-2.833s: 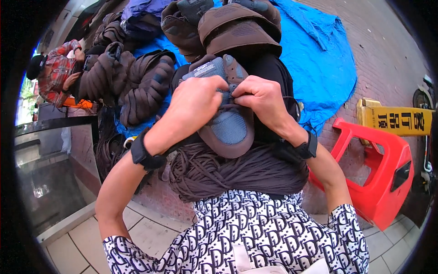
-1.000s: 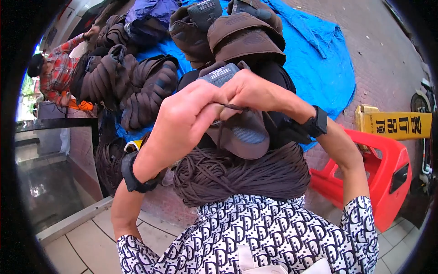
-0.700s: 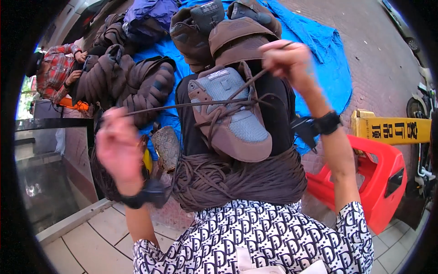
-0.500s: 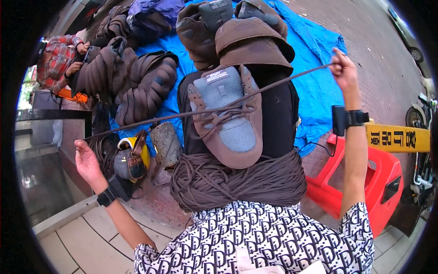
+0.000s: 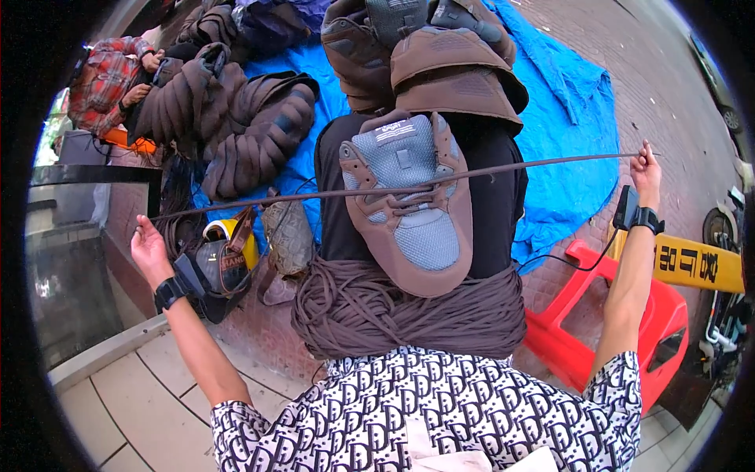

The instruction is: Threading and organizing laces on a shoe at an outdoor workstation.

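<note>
Across my lap lies an unsewn shoe upper (image 5: 427, 236), brown with a blue-grey mesh tongue and toe, its toe end toward me. A brown shoelace (image 5: 543, 164) runs through its lower eyelets and stretches taut to both sides. My left hand (image 5: 149, 248) pinches one end of the lace, out at the left. Far to the right, my right hand (image 5: 646, 175) pinches the other end. Both hands are well apart from the upper. A thick bundle of brown laces (image 5: 409, 311) rests on my lap, between the upper and my patterned shirt.
Stacked brown uppers (image 5: 456, 75) stand beyond my knees on a blue tarp (image 5: 570, 157). More lie nested in curved rows (image 5: 259, 141) at left, near a person in a checked shirt (image 5: 110, 82). A red plastic stool (image 5: 582, 315) and a yellow sign (image 5: 696, 259) are at right.
My right hand has moved outward and lower, my left slightly up. The lace has drawn straighter and tighter, and its loose strands over the upper have pulled in. The view has shifted slightly.
</note>
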